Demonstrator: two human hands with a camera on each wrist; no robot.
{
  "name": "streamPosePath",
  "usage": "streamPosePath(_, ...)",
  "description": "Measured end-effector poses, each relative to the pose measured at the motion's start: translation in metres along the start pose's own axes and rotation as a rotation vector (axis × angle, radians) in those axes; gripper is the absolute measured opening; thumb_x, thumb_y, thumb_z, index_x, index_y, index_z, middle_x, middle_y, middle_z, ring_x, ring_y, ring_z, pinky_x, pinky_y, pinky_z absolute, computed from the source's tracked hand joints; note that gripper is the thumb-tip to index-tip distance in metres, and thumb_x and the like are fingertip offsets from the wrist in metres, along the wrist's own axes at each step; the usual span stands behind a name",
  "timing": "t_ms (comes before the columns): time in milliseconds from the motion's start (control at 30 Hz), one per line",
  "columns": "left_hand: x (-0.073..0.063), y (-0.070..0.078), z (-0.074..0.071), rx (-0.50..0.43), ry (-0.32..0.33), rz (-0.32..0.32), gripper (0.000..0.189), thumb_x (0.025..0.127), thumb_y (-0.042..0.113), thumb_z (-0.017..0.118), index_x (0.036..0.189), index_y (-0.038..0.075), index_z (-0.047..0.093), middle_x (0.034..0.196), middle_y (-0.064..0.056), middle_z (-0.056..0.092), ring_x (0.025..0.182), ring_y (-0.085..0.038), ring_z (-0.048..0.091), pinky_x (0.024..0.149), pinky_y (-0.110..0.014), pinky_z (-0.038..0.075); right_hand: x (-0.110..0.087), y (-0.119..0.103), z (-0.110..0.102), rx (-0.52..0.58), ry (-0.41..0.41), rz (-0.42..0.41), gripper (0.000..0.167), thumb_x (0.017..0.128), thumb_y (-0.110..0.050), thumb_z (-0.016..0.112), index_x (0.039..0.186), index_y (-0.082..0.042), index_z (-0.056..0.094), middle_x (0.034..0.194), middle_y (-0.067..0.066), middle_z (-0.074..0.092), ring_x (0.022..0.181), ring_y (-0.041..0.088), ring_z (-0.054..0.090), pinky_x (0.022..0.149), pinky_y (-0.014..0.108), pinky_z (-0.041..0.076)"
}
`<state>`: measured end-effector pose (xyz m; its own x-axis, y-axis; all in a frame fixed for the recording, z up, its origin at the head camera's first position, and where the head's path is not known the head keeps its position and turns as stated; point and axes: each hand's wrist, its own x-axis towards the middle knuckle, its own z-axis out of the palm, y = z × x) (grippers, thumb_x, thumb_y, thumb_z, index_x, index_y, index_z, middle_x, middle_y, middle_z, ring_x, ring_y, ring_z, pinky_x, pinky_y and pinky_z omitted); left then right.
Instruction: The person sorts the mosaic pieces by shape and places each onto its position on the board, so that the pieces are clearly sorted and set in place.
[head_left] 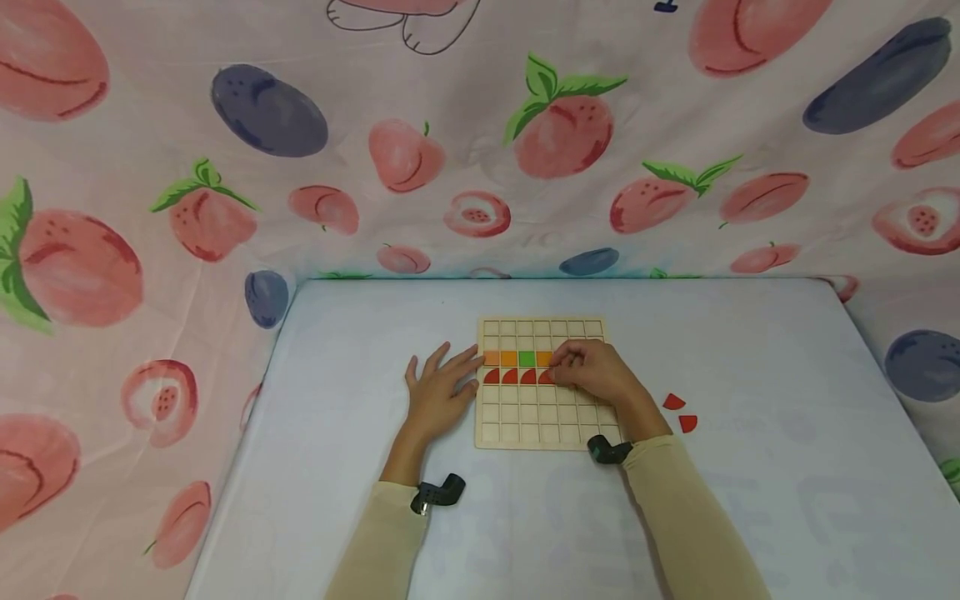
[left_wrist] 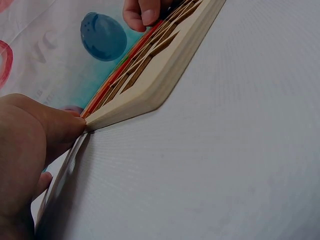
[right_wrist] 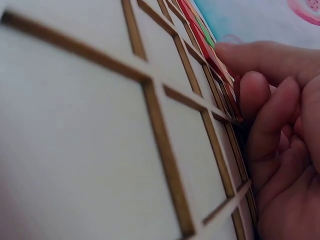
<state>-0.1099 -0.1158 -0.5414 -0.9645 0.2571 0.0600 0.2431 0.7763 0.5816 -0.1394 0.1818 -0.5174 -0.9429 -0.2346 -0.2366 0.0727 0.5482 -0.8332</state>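
Observation:
A wooden grid board (head_left: 510, 433) lies flat on the white table. One row holds orange squares (head_left: 509, 358) and a green square (head_left: 527, 358); in the row below sit several red quarter-circle pieces (head_left: 511, 377). My left hand (head_left: 437, 404) rests beside the board with fingers spread, its thumb and fingertips touching the left edge. Over the right end of the filled rows, my right hand (head_left: 600, 371) pinches the rightmost red quarter-circle piece (head_left: 544, 377) at its cell. Fingers partly cover that piece. In the right wrist view the other fingers of the right hand (right_wrist: 280, 105) are curled.
Two loose red quarter-circle pieces (head_left: 674, 402) lie on the white table (head_left: 750, 350), right of the board and beside the right forearm. A fruit-print cloth (head_left: 465, 125) hangs behind the table. Each wrist wears a small black camera (head_left: 442, 492).

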Motion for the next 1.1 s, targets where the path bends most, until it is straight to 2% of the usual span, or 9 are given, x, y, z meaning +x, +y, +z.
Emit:
streamPosePath(267, 0.0001, 0.0010, -0.0001, -0.001, -0.002, -0.004, 0.043, 0.100, 0.028, 0.060, 0.143, 0.032, 0.061, 0.157, 0.014, 0.048, 0.157, -0.024, 0.022, 0.121, -0.065, -0.006, 0.0015, 0.0031, -0.0033, -0.014, -0.035, -0.007, 0.026, 0.076, -0.023, 0.090, 0.096, -0.016, 0.075, 0.077, 0.001, 0.063, 0.065, 0.019, 0.055, 0.063, 0.029, 0.048)
streamPosePath(467, -0.0003, 0.0013, -0.0005, -0.001, -0.001, -0.005, 0.043, 0.099, 0.028, 0.060, 0.142, 0.032, 0.061, 0.157, 0.013, 0.049, 0.157, -0.025, 0.023, 0.121, -0.066, -0.006, 0.0014, 0.0032, -0.0024, -0.032, -0.028, 0.004, 0.026, 0.075, -0.024, 0.091, 0.095, -0.017, 0.077, 0.076, 0.001, 0.064, 0.065, 0.019, 0.056, 0.061, 0.029, 0.048)
streamPosePath(833, -0.0003, 0.0009, -0.0002, 0.011, -0.002, -0.004, 0.043, 0.100, 0.028, 0.060, 0.143, 0.031, 0.061, 0.156, 0.014, 0.049, 0.157, -0.025, 0.023, 0.121, -0.066, -0.006, 0.0008, 0.0031, -0.0024, -0.032, -0.031, -0.037, 0.026, 0.076, -0.024, 0.090, 0.095, -0.013, 0.077, 0.074, 0.003, 0.064, 0.060, 0.015, 0.055, 0.062, 0.029, 0.048)
streamPosePath(1100, 0.0000, 0.0002, 0.0008, 0.009, 0.001, -0.001, 0.043, 0.099, 0.029, 0.061, 0.143, 0.032, 0.061, 0.157, 0.014, 0.048, 0.157, -0.024, 0.023, 0.121, -0.066, -0.005, 0.0006, 0.0037, -0.0024, -0.057, -0.037, -0.043, 0.026, 0.076, -0.022, 0.090, 0.096, -0.012, 0.076, 0.075, -0.001, 0.067, 0.065, 0.016, 0.058, 0.062, 0.028, 0.049)
